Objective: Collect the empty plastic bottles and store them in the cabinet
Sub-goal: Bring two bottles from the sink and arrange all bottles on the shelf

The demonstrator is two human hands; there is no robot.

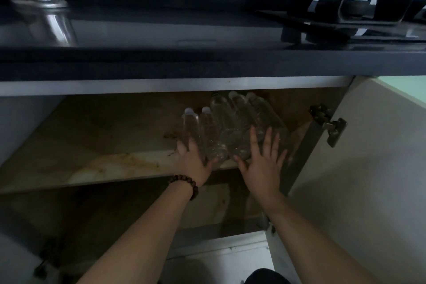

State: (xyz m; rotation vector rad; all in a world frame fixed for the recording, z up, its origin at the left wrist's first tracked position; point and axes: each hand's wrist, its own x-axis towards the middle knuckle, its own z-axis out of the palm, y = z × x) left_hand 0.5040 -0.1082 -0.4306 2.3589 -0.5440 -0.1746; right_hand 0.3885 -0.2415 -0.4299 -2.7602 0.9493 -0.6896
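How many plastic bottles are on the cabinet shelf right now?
5 bottles, lying side by side on the upper shelf. More may be hidden beneath.

You have only one view here, from the camera on your head, so no second view overlaps it. It sits low, below the level of the worktop (207,57), and faces forward into the open cabinet (92,136), tilted a little downward. The worktop's front edge runs across the frame from 9 to 3 o'clock, just above centre. The shelf (96,166) lies near, within reach: both forearms enter from 6 o'clock and the hands (265,163) end at centre frame. The wide lens bends the open cabinet door (368,168) outward at 3 to 4 o'clock.
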